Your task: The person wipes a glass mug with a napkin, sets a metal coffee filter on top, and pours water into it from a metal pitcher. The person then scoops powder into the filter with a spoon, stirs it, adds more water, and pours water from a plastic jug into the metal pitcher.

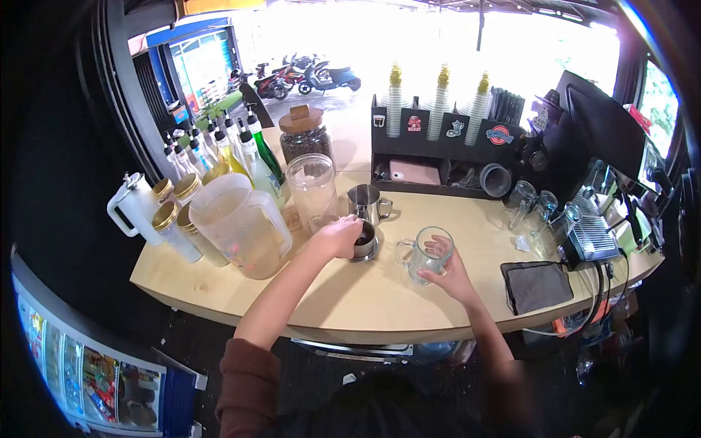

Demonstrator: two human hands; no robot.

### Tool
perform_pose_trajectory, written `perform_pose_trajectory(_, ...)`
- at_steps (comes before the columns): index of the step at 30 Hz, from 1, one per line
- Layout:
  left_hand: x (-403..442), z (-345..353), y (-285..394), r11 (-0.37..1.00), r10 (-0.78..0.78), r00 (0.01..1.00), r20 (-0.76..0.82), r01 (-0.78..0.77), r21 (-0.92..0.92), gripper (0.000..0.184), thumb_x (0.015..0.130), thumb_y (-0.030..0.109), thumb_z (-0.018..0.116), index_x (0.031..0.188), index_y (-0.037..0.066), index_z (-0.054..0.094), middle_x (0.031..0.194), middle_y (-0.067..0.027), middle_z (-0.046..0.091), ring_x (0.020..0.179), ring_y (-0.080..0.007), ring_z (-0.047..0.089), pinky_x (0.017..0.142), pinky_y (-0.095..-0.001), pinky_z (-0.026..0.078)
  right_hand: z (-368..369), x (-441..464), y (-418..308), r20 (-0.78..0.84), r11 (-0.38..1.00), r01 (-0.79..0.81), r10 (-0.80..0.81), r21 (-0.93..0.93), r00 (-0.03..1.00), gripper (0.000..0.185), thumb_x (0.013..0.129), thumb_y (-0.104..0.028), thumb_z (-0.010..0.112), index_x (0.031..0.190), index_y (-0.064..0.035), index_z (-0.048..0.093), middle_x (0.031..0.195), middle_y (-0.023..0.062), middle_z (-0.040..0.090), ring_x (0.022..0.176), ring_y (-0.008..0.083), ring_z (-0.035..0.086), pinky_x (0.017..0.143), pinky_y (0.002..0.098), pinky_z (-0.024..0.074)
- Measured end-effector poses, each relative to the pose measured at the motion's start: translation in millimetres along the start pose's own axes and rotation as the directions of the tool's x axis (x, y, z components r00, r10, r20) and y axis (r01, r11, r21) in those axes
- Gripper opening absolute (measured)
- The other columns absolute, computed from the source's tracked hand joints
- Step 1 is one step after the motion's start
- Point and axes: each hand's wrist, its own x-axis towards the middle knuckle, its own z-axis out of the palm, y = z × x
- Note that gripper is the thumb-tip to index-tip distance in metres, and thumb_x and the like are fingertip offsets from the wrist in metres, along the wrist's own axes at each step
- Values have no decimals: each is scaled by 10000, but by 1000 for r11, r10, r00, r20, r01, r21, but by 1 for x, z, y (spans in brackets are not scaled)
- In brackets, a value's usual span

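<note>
My left hand point(342, 236) is closed on the rim of a small metal coffee drip filter point(364, 248), whose wide flanged base rests on the wooden counter. Its inside looks dark. My right hand point(453, 271) is wrapped around the far-right side of a clear glass mug point(426, 257), with the mug's handle pointing left. The mug appears to have nothing in it and stands upright, on or just above the counter. Behind the filter is a steel milk pitcher point(363, 202). A clear plastic jar point(311, 186) stands just left of it.
A plastic jug point(237, 226), syrup pump bottles point(255, 157) and a coffee bean jar point(304, 139) crowd the left. A black organizer point(438, 146) holds stacked cups at the back. Rightward are upturned glasses point(522, 198), a dark cloth point(537, 286) and an espresso machine point(593, 226).
</note>
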Motion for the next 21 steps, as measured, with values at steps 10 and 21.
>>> perform_pose_trajectory(10, 16, 4, 3, 988, 1, 989, -147, 21, 150, 459, 642, 18, 650, 1075, 19, 498, 1108, -155, 513, 1055, -312, 550, 859, -394, 483, -4, -3, 4, -1, 999, 19, -19, -26, 1000, 837, 690, -115, 796, 1351, -38, 288, 1295, 174, 458, 1225, 268, 447, 1016, 393, 385)
perform_pose_trajectory(21, 15, -18, 20, 965, -59, 998, -30, 64, 254, 764, 454, 320, 815, 1124, 92, 529, 1066, -102, 565, 1051, -255, 551, 858, -373, 466, -1, -4, -3, -5, 999, 37, -37, -38, 999, 814, 684, -141, 805, 1322, -52, 309, 1258, 159, 489, 1168, 247, 502, 1003, 380, 398)
